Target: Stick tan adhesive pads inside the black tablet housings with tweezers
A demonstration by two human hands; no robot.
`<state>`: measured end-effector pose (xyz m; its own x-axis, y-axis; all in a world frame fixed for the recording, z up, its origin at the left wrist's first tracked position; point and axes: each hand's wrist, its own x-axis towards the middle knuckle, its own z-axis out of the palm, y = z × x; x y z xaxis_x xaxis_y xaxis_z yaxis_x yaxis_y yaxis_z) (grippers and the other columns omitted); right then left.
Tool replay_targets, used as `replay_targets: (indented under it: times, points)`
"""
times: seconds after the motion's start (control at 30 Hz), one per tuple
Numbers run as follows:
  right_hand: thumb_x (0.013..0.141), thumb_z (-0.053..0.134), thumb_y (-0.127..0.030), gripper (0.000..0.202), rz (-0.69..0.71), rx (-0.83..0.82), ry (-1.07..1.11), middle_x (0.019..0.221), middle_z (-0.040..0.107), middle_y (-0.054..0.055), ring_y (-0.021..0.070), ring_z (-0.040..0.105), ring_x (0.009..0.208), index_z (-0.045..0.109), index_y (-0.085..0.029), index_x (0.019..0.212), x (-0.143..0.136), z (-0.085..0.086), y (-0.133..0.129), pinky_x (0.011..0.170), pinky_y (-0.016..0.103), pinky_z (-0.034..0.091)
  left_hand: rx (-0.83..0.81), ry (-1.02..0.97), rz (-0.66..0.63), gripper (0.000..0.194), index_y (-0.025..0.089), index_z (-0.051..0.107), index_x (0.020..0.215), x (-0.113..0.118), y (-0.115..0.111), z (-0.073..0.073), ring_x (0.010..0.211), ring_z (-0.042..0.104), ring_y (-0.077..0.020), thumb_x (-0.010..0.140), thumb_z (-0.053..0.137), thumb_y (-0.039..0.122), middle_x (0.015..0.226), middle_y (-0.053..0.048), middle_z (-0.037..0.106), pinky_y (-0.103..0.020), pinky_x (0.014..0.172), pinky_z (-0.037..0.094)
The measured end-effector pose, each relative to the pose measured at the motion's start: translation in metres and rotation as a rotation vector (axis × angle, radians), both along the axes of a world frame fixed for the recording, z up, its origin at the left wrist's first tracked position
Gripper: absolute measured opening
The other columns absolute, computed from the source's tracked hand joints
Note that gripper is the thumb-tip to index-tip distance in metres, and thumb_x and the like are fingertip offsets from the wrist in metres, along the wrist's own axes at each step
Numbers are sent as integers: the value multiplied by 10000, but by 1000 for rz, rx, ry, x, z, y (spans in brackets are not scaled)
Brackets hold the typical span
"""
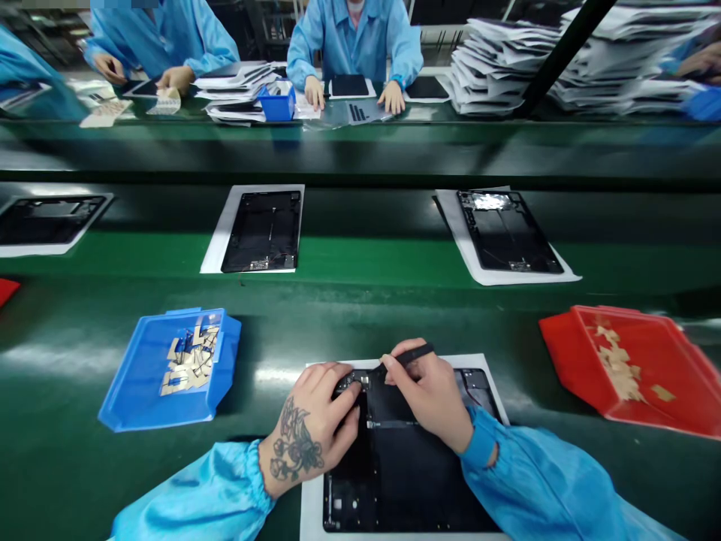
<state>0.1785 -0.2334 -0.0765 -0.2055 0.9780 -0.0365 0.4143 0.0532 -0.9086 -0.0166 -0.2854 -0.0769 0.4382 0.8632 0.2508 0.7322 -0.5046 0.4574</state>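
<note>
In front of me an opened black tablet housing point(428, 477) lies on a white sheet point(311, 511), its inner side facing up. My left hand point(315, 421) rests over its upper left corner, with fingertips pressed near small parts there; whether they pinch anything is hidden. Between the thumb and fingers of my right hand point(428, 391) is a thin black tool point(415, 353) that looks like tweezers. Its tip points left toward the same corner, close to my left fingertips.
A blue bin point(140, 376) of small pale pieces stands to the left, a red bin point(665, 376) with tan pieces to the right. Beyond lie more tablet housings point(262, 233) on white sheets. Co-workers in blue sleeves sit across, beside stacks of white sheets point(496, 68).
</note>
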Motion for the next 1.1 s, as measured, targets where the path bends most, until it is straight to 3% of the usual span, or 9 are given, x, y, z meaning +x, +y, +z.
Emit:
replay_targets:
  times: [0.23,0.53,0.67,0.77,0.9,1.1]
  points:
    - [909,543,-333,138,39,107,-88,657,630,6,157,646,570,535,-208,851,0,5,-1,533,249,496,12,3,17,350,71,571,1160,2,-2,-2,1020,498,-267,829,516,171,1137,-164,559,-436,870,444]
    - [919,534,-304,115,72,184,-106,766,636,22,148,649,613,553,-205,865,0,6,-2,567,249,524,-30,110,16,423,116,548,1239,6,0,5,1049,486,-285,830,512,215,1161,-157,534,-459,878,431]
    - [914,553,-253,77,22,291,-46,877,640,43,141,655,712,600,-192,920,4,5,-3,634,244,550,-36,130,17,453,119,537,1263,7,0,4,1065,475,-302,826,513,234,1169,-157,524,-478,893,419]
    - [911,568,-245,117,3,248,26,989,654,58,144,669,779,633,-195,994,6,6,-4,673,248,569,-78,99,12,453,151,530,1276,5,0,3,1071,468,-296,834,512,245,1177,-144,513,-479,894,422]
    - [873,623,-214,76,100,201,126,960,694,51,175,677,873,649,-203,943,3,9,-4,755,288,577,-134,22,39,431,180,545,1260,1,-3,4,1137,428,-291,831,519,216,1226,-138,471,-483,945,415]
    - [834,663,-152,67,289,303,117,919,727,30,174,693,869,648,-207,871,1,7,-4,790,300,573,-148,-29,105,381,207,603,1156,2,-6,0,1234,320,-341,779,556,190,1297,-136,394,-558,971,393]
